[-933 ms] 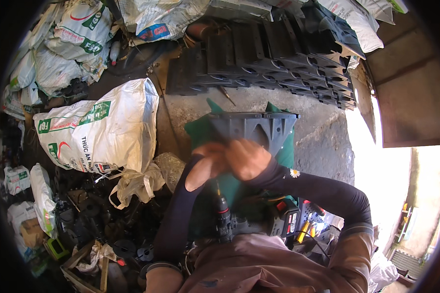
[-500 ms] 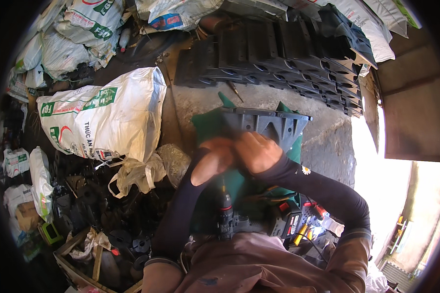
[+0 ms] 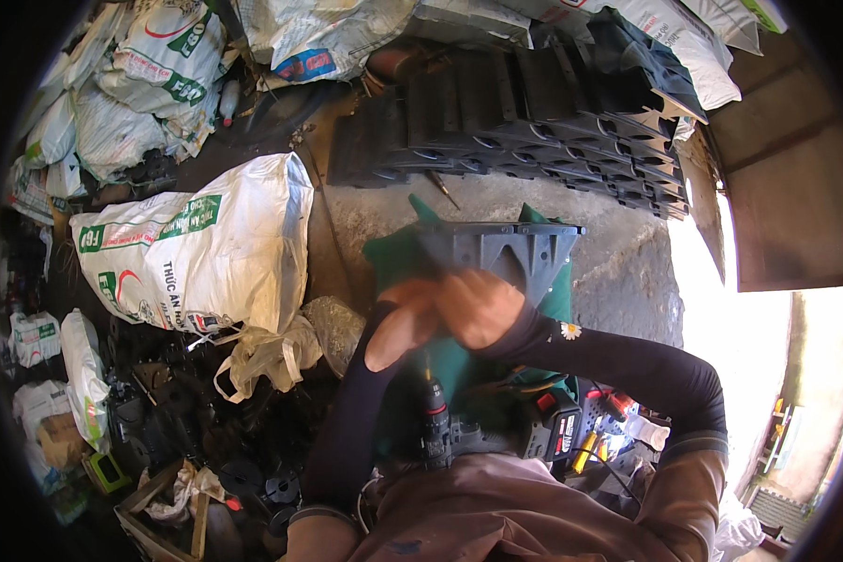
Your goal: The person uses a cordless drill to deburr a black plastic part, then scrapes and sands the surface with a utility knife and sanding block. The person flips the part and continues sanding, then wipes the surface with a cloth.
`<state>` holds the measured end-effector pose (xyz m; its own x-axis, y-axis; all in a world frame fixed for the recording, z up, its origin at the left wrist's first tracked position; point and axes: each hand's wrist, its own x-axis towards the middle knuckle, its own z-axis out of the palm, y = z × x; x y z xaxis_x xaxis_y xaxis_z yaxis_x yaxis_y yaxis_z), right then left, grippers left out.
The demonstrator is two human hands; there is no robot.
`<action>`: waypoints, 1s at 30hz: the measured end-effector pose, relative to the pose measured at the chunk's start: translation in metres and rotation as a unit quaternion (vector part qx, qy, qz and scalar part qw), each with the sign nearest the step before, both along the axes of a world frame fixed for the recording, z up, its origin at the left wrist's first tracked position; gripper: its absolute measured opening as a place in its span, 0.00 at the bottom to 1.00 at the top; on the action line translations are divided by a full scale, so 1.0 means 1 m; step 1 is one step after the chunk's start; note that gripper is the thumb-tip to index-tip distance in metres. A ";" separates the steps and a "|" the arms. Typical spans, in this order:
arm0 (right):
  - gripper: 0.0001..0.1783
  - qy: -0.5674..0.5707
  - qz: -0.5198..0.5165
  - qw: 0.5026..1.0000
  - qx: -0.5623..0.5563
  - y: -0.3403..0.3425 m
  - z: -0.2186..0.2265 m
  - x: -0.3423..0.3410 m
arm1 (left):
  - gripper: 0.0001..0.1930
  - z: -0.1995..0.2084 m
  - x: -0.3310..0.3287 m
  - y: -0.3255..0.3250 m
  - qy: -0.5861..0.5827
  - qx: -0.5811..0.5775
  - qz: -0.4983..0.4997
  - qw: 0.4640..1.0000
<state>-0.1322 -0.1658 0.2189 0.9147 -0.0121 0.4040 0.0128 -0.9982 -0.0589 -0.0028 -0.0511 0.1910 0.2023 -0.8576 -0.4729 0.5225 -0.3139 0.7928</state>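
My left hand (image 3: 410, 304) and my right hand (image 3: 482, 309) meet in front of me, at the near edge of a dark grey ribbed plastic part (image 3: 534, 255). Curled fingers close my right hand; whatever lies in them is hidden. Motion blur smears the fingers of my left hand, so its grip cannot be made out. Beneath the plastic part spreads a green cloth (image 3: 384, 253). Between my forearms a cordless drill (image 3: 436, 421) lies at my lap, its bit pointing away from me and its battery (image 3: 554, 426) to the right.
Rows of stacked black plastic parts (image 3: 496, 108) stand at the back. A large white sack (image 3: 197, 248) and a crumpled plastic bag (image 3: 267, 356) are on the left. A screwdriver-like tool (image 3: 443, 189) lies on the floor. Yellow-handled tools (image 3: 585, 451) sit at the right of my lap.
The view has shifted slightly, so the floor scene sits lower in the picture. My hands stay together at the plastic part, still blurred. Nothing is visibly picked up or let go.
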 end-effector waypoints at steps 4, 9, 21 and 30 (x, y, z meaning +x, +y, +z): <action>0.10 0.005 -0.002 0.999 0.050 -0.003 0.006 -0.003 | 0.12 0.002 0.004 0.002 0.022 0.013 -0.011 1.000; 0.17 -0.115 -0.060 0.982 0.139 -0.030 0.032 -0.015 | 0.16 -0.007 -0.001 0.004 -0.078 0.035 -0.021 0.996; 0.08 -0.103 -0.206 0.971 0.072 -0.077 -0.002 -0.031 | 0.13 -0.025 -0.020 -0.004 -0.320 -0.012 0.016 0.947; 0.10 -0.168 -0.178 0.968 0.058 -0.076 -0.003 -0.026 | 0.10 -0.028 -0.021 -0.005 -0.402 -0.014 0.010 0.916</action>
